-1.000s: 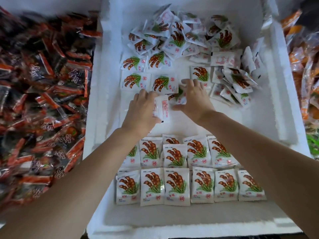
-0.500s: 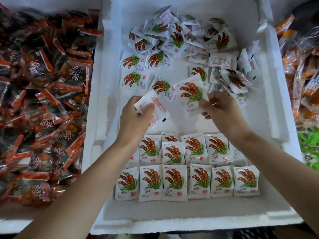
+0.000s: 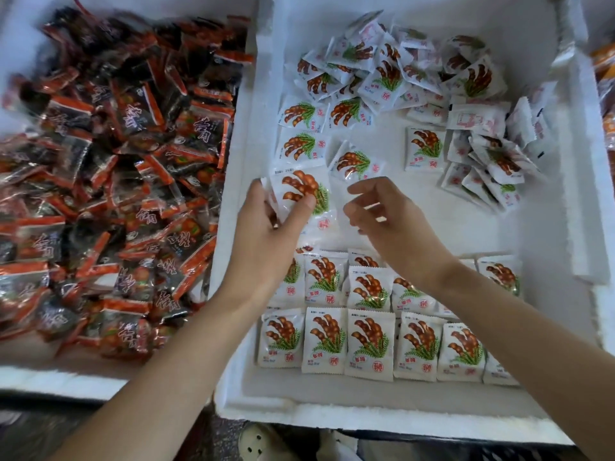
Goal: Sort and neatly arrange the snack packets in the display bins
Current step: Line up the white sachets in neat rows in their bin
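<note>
A white foam bin (image 3: 416, 417) holds white snack packets printed with brown pods and green leaves. My left hand (image 3: 266, 227) grips a small stack of these packets (image 3: 304, 191), picture side up, above the middle of the bin. My right hand (image 3: 389, 217) hovers just right of it with fingers loosely curled and nothing in them. Two tidy rows of packets (image 3: 369, 341) lie along the near side, partly hidden by my forearms. A loose heap of packets (image 3: 399, 71) fills the far side, with a few laid flat at the far left (image 3: 301, 113).
Left of the white bin, another bin is heaped with dark packets with orange-red edges (image 3: 109, 161). Orange packets (image 3: 605, 78) show at the right edge. A bare strip of foam floor (image 3: 482, 221) lies right of my hands.
My right hand has let go of its packet, which now sits on the stack in my left hand. My left hand moved forward; the camera view shifted slightly.
</note>
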### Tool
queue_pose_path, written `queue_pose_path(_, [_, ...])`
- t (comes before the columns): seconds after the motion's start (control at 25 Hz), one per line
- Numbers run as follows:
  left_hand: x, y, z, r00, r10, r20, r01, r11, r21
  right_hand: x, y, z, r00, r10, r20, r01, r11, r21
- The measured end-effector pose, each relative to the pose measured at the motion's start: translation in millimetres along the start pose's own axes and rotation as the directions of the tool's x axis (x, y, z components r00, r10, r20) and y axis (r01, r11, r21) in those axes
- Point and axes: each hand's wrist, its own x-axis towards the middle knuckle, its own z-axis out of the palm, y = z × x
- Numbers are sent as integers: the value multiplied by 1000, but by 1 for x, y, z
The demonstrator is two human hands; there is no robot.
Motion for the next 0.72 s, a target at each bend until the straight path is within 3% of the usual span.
queue_pose_path(0.08, [1, 3, -16, 999, 32, -29, -31, 999, 11, 14, 9, 12, 998, -29, 54, 38, 985, -171])
queue_pose_path(0.24, [-1, 1, -40, 999, 46, -26, -47, 998, -29, 37, 18, 42, 970, -19, 241, 140, 857, -496])
queue_pose_path(0.48, [-8, -4, -55, 998, 37, -58, -40, 998, -49, 55, 8, 60, 961, 30, 276, 159, 756, -635])
queue_pose_path(0.56, [-11, -4, -59, 997, 37, -68, -41, 998, -46, 55, 4, 60, 975, 24, 219, 100, 837, -538])
queue_pose_path(0.64, [-13, -3, -62, 997, 41, -72, -45, 997, -55, 51, -3, 54, 996, 33, 84, -11, 967, -256])
queue_pose_path(0.72, [-15, -2, -64, 997, 47, -67, -51, 997, -61, 44, -10, 44, 997, 75, 24, -72, 992, -108])
